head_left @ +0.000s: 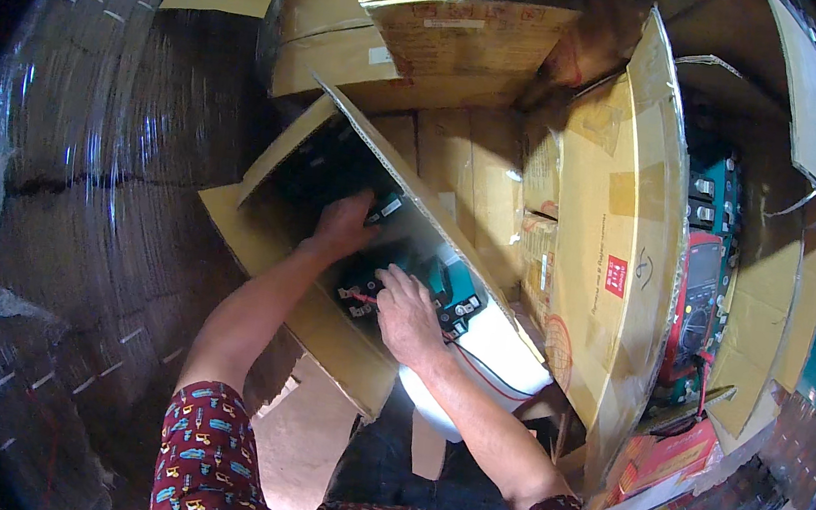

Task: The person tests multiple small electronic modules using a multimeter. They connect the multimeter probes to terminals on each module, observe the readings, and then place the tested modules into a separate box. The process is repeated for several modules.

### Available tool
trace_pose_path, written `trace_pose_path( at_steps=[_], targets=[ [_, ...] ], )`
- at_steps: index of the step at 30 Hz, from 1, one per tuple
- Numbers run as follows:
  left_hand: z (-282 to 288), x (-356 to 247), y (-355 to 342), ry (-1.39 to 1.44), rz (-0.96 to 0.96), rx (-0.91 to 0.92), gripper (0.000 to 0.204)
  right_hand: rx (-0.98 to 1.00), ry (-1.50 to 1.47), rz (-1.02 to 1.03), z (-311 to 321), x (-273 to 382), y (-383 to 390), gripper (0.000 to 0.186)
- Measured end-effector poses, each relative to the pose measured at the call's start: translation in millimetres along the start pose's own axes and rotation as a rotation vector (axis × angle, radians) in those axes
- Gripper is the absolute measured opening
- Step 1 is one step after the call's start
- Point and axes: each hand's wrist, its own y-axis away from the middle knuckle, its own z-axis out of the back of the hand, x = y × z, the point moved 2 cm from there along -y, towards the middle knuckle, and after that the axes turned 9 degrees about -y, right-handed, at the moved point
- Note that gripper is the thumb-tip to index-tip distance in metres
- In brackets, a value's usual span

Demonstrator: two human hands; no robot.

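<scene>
My left hand (346, 225) reaches into an open, tilted cardboard box (415, 190). Its fingers are curled beside dark teal blocks (318, 164) with metal terminals, and what they pinch is hidden. My right hand (406, 312) is nearer the box's front corner, fingers bent over more teal blocks (460, 286) with terminals. A thin red test probe (360, 297) sticks out from under its fingers toward a terminal. Red and black leads (492, 377) run from beside the right wrist across a white rounded container (508, 352).
A red-framed multimeter (698, 298) with a red lead stands on teal blocks in another open box (620, 249) at the right. Further boxes (462, 50) stand at the back, one with teal parts on top. Plastic-wrapped brown stacks (106, 170) fill the left side.
</scene>
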Motion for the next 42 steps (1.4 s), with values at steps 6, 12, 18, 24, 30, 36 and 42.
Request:
trace_pose_path(
  at_steps=[6,12,18,24,30,36,42],
  targets=[
    [-4.4,-20.9,-23.4,-0.123,0.153,0.086,0.063,0.026,0.031,-0.028,-1.9,1.0,0.0,0.020],
    [-30.6,7.9,-60.1,-0.069,0.185,0.207,0.053,0.018,0.043,0.013,-6.8,6.6,-3.0,0.020],
    [18.1,-45.8,-19.2,-0.040,-0.103,0.281,0.056,-0.017,0.118,0.018,-4.6,-1.8,2.0,0.019],
    [41.6,-60.8,6.0,0.411,-0.548,0.127,0.054,0.121,0.127,-0.085,-1.8,7.9,-2.0,0.016],
    [6.9,-76.3,-8.3,0.686,-0.539,0.336,0.053,0.095,0.114,-0.074,-3.4,7.4,-2.8,0.017],
    [-17.6,-21.0,-0.8,0.985,-0.116,0.558,0.044,0.017,0.118,-0.025,-10.8,9.5,-6.4,0.023],
    [-23.0,-35.6,-40.7,1.009,-0.026,0.561,0.037,-0.007,0.181,-0.056,11.4,8.8,-16.5,0.025]
  ],
)
